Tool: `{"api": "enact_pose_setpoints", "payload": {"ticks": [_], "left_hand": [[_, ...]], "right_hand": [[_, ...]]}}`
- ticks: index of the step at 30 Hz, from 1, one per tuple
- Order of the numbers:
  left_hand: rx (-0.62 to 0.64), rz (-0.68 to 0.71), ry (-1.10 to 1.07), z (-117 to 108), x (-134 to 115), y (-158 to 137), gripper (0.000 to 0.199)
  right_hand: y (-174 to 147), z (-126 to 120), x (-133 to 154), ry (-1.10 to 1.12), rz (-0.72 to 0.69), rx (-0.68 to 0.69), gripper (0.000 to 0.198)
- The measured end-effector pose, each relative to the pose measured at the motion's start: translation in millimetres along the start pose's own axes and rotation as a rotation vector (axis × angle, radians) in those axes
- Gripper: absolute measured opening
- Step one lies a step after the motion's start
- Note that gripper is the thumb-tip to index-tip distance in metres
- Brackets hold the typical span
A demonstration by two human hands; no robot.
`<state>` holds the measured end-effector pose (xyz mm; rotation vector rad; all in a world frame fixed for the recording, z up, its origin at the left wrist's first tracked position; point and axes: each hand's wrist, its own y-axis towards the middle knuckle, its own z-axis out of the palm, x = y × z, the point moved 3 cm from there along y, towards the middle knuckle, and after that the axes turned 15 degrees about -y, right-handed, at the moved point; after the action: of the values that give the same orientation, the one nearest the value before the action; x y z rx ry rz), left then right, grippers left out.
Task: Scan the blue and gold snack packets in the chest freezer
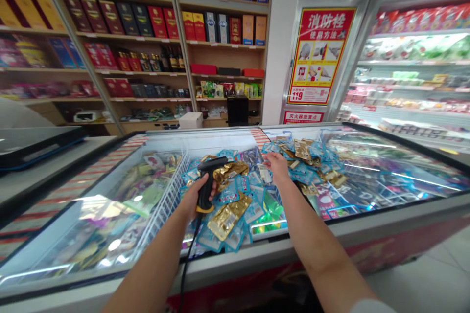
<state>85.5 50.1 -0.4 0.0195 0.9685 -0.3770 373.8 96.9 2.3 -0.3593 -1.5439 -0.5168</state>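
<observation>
My left hand (pixel 196 196) is closed around the handle of a black barcode scanner (pixel 213 164) with yellow trim; its cable (pixel 191 254) runs down toward me. Below the scanner lies a heap of blue packets (pixel 228 192) and gold foil packets (pixel 229 216). My right hand (pixel 278 165) reaches over the freezer with its fingers pinched at a small whitish packet (pixel 264 173); their exact grip is partly hidden. Just right of that hand is a second pile of blue and gold packets (pixel 306 156). A green packet (pixel 272 212) shows between my forearms.
The chest freezer (pixel 257 249) has glass lids on both sides and a white wire basket (pixel 161 205) left of the heap. Dark electronic equipment (pixel 36 144) stands at far left. Behind are shelves of boxed goods (pixel 220 24), a red wall poster (pixel 321 56) and a refrigerated display (pixel 414 73).
</observation>
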Motion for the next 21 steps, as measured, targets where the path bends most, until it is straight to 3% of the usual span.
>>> {"api": "enact_pose_setpoints", "payload": {"ticks": [3, 5, 10, 14, 18, 21], "left_hand": [[-0.003, -0.004, -0.012, -1.2, 0.3, 0.8, 0.040], [-0.002, 0.001, -0.021, -1.0, 0.3, 0.7, 0.039], [0.007, 0.002, -0.022, -0.9, 0.5, 0.7, 0.039], [0.027, -0.021, -0.009, -1.3, 1.4, 1.5, 0.040], [0.043, -0.007, 0.003, -1.6, 1.6, 2.5, 0.041], [0.037, -0.010, 0.007, -1.6, 1.7, 2.2, 0.041]], "right_hand": [[-9.3, 23.1, -5.3, -0.457, -0.214, 0.148, 0.025], [-16.0, 37.7, -8.9, -0.694, -0.327, 0.211, 0.038], [-29.9, 63.0, -14.6, -1.031, -0.392, 0.354, 0.070], [-28.7, 67.4, -14.9, -0.945, -0.382, 0.338, 0.058], [-16.0, 62.7, -21.6, -0.616, -0.274, 0.232, 0.037], [-9.2, 60.4, -28.3, -0.392, -0.159, 0.209, 0.039]]}}
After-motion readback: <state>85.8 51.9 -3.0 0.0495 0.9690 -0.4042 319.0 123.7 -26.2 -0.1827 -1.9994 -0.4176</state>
